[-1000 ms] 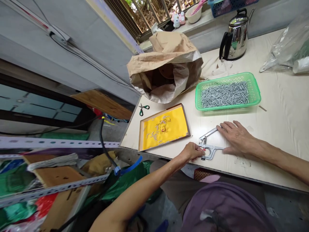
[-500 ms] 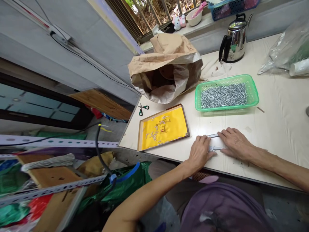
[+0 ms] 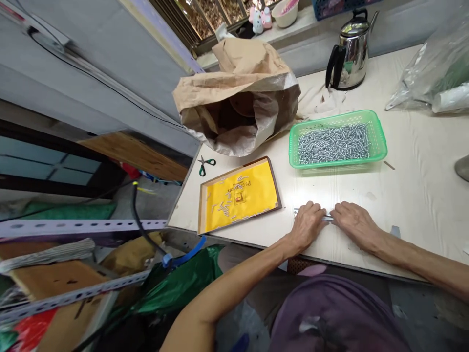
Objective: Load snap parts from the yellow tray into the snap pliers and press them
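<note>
Near the table's front edge, my left hand [image 3: 309, 226] and my right hand [image 3: 353, 224] are closed on a narrow silvery metal strip [image 3: 327, 218], its middle showing in the gap between them. One end of the metal sticks out left of my left fingers. Most of it is hidden by my hands, so its exact kind and number of pieces are unclear. Beyond my hands stands a green plastic basket [image 3: 381, 151] holding many small silvery screw-like pieces [image 3: 333, 144]. To the left lies a shallow tray [image 3: 277, 195] with a yellow lining and several small pins scattered on it.
Green-handled scissors [image 3: 205, 165] lie left of the tray. An open brown paper sack [image 3: 234, 83] stands at the back left. A steel kettle [image 3: 351, 54] and a clear plastic bag [image 3: 436, 73] are behind. A small grey flat piece [image 3: 395, 231] lies by my right wrist.
Two metal pieces that lay apart between my hands now appear as one narrow strip. My fingers have closed in on it. The view has shifted slightly to the right.
</note>
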`<state>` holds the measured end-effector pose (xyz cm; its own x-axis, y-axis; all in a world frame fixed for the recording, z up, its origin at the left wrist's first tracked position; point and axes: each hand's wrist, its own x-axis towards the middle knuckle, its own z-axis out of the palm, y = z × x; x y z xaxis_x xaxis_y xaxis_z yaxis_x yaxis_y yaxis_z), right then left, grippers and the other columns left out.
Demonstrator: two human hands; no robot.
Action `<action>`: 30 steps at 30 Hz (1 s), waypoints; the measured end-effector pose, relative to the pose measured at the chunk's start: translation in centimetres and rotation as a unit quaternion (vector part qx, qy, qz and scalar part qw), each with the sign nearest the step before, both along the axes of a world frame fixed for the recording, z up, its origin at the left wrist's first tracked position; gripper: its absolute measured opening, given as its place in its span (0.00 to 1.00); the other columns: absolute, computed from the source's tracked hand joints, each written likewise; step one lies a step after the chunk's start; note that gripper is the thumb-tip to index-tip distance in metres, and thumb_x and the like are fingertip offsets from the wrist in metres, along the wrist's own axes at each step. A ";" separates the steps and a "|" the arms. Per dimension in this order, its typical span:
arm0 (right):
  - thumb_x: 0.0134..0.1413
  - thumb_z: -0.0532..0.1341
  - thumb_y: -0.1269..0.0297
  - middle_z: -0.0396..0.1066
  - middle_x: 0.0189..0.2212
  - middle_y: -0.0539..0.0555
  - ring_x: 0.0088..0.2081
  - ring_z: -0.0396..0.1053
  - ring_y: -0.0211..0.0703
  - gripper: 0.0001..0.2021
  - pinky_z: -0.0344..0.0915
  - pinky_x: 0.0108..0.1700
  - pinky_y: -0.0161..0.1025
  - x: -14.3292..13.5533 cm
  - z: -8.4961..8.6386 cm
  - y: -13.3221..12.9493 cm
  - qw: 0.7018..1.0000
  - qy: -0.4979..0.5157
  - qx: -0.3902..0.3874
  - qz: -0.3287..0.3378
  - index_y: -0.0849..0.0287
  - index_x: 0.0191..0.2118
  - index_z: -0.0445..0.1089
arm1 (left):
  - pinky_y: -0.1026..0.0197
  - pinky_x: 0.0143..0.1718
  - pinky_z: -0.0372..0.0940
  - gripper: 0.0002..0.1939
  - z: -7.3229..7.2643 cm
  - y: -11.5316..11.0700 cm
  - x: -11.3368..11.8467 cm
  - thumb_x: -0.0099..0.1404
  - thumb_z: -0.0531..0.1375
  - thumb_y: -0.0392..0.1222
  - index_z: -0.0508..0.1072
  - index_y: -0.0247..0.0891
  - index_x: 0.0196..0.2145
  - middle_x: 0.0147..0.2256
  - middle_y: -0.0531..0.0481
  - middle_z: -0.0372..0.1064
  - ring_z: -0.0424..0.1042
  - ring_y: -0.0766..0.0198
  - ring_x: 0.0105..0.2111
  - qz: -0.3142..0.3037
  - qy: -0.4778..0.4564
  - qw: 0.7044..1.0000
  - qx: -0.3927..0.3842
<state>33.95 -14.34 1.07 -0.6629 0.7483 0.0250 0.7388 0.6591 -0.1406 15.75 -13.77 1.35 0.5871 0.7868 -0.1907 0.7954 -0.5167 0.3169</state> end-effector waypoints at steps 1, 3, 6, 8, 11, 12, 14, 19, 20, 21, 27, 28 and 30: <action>0.58 0.55 0.78 0.67 0.27 0.54 0.31 0.63 0.43 0.09 0.56 0.33 0.40 0.0 0.0 0.0 1.000 0.002 0.004 -0.002 0.59 0.30 0.68 | 0.52 0.42 0.68 0.07 -0.1 -0.1 0.0 0.68 0.57 0.42 0.70 0.37 0.41 0.37 0.45 0.70 0.68 0.54 0.42 0.003 -0.003 1.000 0.005; 0.58 0.58 0.73 0.68 0.29 0.55 0.32 0.63 0.45 0.04 0.57 0.34 0.40 0.3 0.3 0.5 1.000 0.008 0.004 0.000 0.61 0.34 0.69 | 0.51 0.43 0.69 0.10 -0.6 -0.3 0.0 0.68 0.57 0.41 0.69 0.36 0.46 0.40 0.43 0.71 0.69 0.53 0.44 0.010 -0.024 0.999 0.024; 0.52 0.66 0.62 0.70 0.36 0.59 0.36 0.64 0.48 0.15 0.60 0.37 0.41 1.0 0.9 2.2 1.000 0.009 -0.022 0.017 0.64 0.44 0.70 | 0.47 0.52 0.67 0.19 -1.8 -1.4 -0.1 0.68 0.57 0.41 0.63 0.33 0.55 0.53 0.37 0.67 0.67 0.50 0.54 0.033 -0.071 0.993 0.085; 0.51 0.66 0.59 0.71 0.38 0.60 0.38 0.64 0.49 0.20 0.60 0.38 0.41 1.6 1.0 3.5 0.998 0.008 -0.052 0.032 0.65 0.47 0.69 | 0.44 0.58 0.62 0.20 -2.9 -2.7 0.3 0.69 0.55 0.40 0.61 0.32 0.57 0.59 0.33 0.61 0.60 0.48 0.61 0.052 -0.090 0.986 0.129; 0.58 0.59 0.64 0.71 0.37 0.59 0.37 0.65 0.48 0.08 0.59 0.37 0.41 2.0 0.3 5.4 0.998 0.007 -0.053 0.018 0.61 0.41 0.71 | 0.43 0.61 0.59 0.21 -4.2 -5.1 1.3 0.70 0.53 0.41 0.61 0.31 0.58 0.61 0.31 0.58 0.54 0.48 0.64 0.039 -0.110 0.981 0.154; 0.59 0.56 0.67 0.71 0.35 0.59 0.37 0.65 0.47 0.07 0.57 0.37 0.41 2.0 0.1 5.9 0.999 0.008 -0.039 0.006 0.60 0.38 0.71 | 0.43 0.61 0.59 0.22 -4.4 -5.8 1.7 0.70 0.53 0.43 0.61 0.31 0.58 0.60 0.31 0.59 0.55 0.48 0.64 0.029 -0.118 0.981 0.152; 0.60 0.54 0.68 0.71 0.33 0.57 0.36 0.64 0.47 0.08 0.55 0.37 0.41 1.8 -0.2 6.9 1.000 0.008 -0.007 -0.012 0.59 0.33 0.70 | 0.43 0.62 0.58 0.24 -4.4 -6.8 2.3 0.70 0.53 0.47 0.61 0.31 0.59 0.59 0.32 0.63 0.57 0.50 0.64 0.018 -0.139 0.980 0.142; 0.60 0.55 0.70 0.71 0.34 0.57 0.37 0.64 0.47 0.08 0.53 0.37 0.42 -0.9 1.7 7.1 1.000 -0.005 0.008 -0.004 0.59 0.36 0.72 | 0.42 0.63 0.57 0.28 -3.4 -6.9 2.5 0.69 0.53 0.51 0.60 0.29 0.60 0.58 0.33 0.63 0.57 0.48 0.63 0.037 -0.174 0.977 0.120; 0.60 0.55 0.70 0.71 0.35 0.57 0.38 0.64 0.46 0.08 0.53 0.37 0.41 -1.8 2.2 6.5 1.000 0.004 0.003 0.029 0.58 0.37 0.72 | 0.41 0.62 0.58 0.29 -3.3 -6.7 2.5 0.69 0.54 0.52 0.61 0.29 0.60 0.58 0.32 0.64 0.58 0.48 0.63 0.038 -0.176 0.977 0.111; 0.60 0.56 0.70 0.71 0.37 0.56 0.39 0.63 0.46 0.08 0.53 0.37 0.41 -2.8 2.7 5.8 0.997 0.015 -0.005 0.077 0.57 0.38 0.73 | 0.41 0.61 0.59 0.28 -3.3 -6.6 2.5 0.69 0.54 0.52 0.62 0.29 0.59 0.56 0.32 0.65 0.60 0.47 0.62 0.036 -0.175 0.979 0.100; 0.50 0.55 0.84 0.65 0.28 0.52 0.32 0.58 0.42 0.14 0.53 0.33 0.38 -7.9 1.9 2.6 0.963 0.019 0.026 0.267 0.57 0.24 0.66 | 0.52 0.51 0.70 0.17 -2.5 -8.5 1.9 0.68 0.56 0.51 0.76 0.42 0.48 0.45 0.42 0.74 0.72 0.52 0.50 -0.039 -0.136 0.988 0.055; 0.49 0.54 0.86 0.64 0.27 0.52 0.31 0.58 0.41 0.15 0.53 0.32 0.38 -8.4 1.6 2.6 0.963 0.031 0.039 0.266 0.57 0.24 0.66 | 0.54 0.49 0.71 0.15 -2.2 -8.9 1.2 0.68 0.55 0.50 0.76 0.45 0.47 0.44 0.44 0.75 0.72 0.54 0.49 -0.033 -0.129 0.989 0.061; 0.50 0.50 0.87 0.65 0.27 0.52 0.30 0.59 0.41 0.17 0.56 0.31 0.38 -9.0 1.4 2.8 0.960 0.077 0.043 0.265 0.57 0.27 0.67 | 0.55 0.45 0.72 0.13 -1.2 -9.0 -1.2 0.69 0.54 0.48 0.77 0.48 0.44 0.42 0.46 0.75 0.73 0.57 0.45 -0.004 -0.112 0.991 0.078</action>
